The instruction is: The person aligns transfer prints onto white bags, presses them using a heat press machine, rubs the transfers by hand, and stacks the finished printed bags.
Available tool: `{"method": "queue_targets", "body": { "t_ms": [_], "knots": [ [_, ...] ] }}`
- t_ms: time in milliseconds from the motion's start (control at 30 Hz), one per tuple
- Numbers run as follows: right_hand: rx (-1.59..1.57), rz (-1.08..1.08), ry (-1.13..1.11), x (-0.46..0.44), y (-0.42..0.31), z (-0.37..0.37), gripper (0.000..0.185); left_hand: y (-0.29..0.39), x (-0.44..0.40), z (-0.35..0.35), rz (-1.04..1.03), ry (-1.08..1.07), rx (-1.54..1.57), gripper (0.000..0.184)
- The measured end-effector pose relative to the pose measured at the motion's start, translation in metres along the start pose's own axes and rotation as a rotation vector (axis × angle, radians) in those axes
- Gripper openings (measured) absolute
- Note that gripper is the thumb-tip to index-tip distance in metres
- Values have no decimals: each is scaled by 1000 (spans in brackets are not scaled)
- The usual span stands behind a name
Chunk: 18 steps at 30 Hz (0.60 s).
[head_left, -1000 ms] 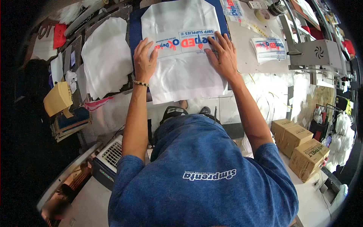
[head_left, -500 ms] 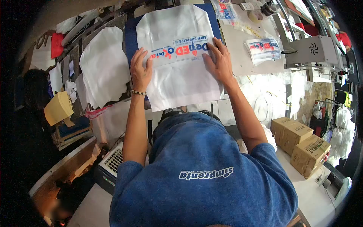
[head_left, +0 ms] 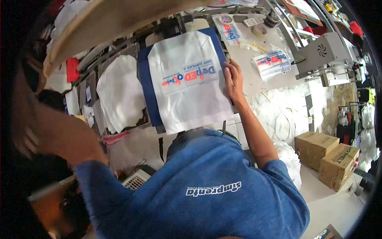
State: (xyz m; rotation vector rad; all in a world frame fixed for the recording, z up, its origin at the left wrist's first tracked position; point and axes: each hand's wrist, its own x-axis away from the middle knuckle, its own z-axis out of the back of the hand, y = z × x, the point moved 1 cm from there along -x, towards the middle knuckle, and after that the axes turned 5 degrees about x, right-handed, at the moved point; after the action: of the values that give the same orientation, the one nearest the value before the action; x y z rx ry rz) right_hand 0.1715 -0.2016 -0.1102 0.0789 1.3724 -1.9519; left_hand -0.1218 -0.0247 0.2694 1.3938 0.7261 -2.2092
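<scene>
A white bag-shaped fabric piece (head_left: 191,105) lies on a dark blue board (head_left: 149,93), with an upside-down red and blue print (head_left: 189,75) across its middle. My right hand (head_left: 234,81) rests at the fabric's right edge beside the print, fingers extended and close together. My left hand (head_left: 30,139) is raised at the far left, off the fabric and smeared by motion; whether it holds anything is not visible. To the left of the board lies a stack of plain white fabric pieces (head_left: 121,93).
A large curved beige object (head_left: 119,20) crosses the upper left, close to the camera. Printed sheets (head_left: 271,63) and a remote (head_left: 253,22) lie on the right of the table. A grey machine (head_left: 322,53) stands further right, cardboard boxes (head_left: 338,165) below it.
My left hand has left the fabric's left edge and swung out to the left. My right hand stays at the right edge, its fingers closer together. The beige object has come into view.
</scene>
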Motion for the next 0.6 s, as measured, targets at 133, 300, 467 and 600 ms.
{"method": "queue_targets", "body": {
  "t_ms": [133, 300, 467, 600],
  "knots": [
    [-176, -269, -53, 1, 21, 6, 32, -73, -104, -86, 39, -330, 218, 48],
    [-83, -394, -287, 44, 21, 24, 48, -103, -131, -155, 90, -545, 116, 46],
    [-225, -463, -358, 70, 45, 31, 59, -70, -145, -91, 63, -331, 207, 44],
    [-843, -987, -462, 71, 45, 38, 69, -8, -117, 7, 26, -114, 384, 43]
  ]
}}
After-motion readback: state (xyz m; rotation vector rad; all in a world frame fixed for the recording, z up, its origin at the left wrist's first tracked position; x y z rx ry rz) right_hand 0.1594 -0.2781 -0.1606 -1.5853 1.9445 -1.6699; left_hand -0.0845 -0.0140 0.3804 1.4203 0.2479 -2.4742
